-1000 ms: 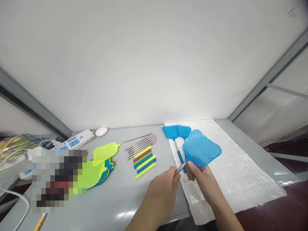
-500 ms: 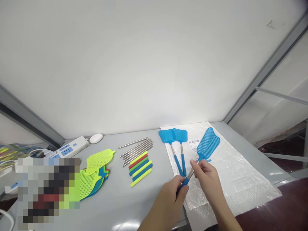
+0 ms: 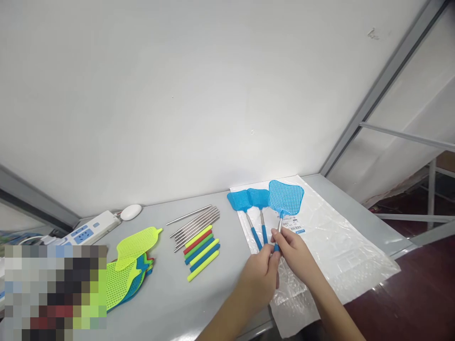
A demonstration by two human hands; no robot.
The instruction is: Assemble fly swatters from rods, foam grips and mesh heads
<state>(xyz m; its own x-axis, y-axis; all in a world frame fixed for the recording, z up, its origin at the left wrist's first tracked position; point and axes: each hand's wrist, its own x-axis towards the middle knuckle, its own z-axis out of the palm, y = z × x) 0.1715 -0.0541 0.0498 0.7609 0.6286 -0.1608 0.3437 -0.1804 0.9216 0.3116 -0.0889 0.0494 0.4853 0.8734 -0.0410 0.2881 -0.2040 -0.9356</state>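
Between my hands is a blue fly swatter (image 3: 286,197), its perforated head pointing away from me over the white plastic sheet (image 3: 334,246). My left hand (image 3: 261,267) is wrapped round its blue handle, most of which is hidden. With fingers closed, my right hand (image 3: 292,247) pinches the metal rod just below the head. Immediately to the left lie two more blue fly swatters, one outer (image 3: 239,201) and one inner (image 3: 259,198), their heads overlapping. The ends of their blue handles come close to my left hand.
Left of the swatters lie coloured handle tubes (image 3: 202,255) and several metal rods (image 3: 195,222). Farther left are yellow-green swatter heads (image 3: 138,244) stacked over blue ones, a power strip (image 3: 90,228) and a white oval device (image 3: 131,212). A pixelated patch hides the lower left corner.
The swatter's head has swung from pointing right to pointing away, beside the other two. My left hand moved from the rod down to the blue handle. The view has shifted right.
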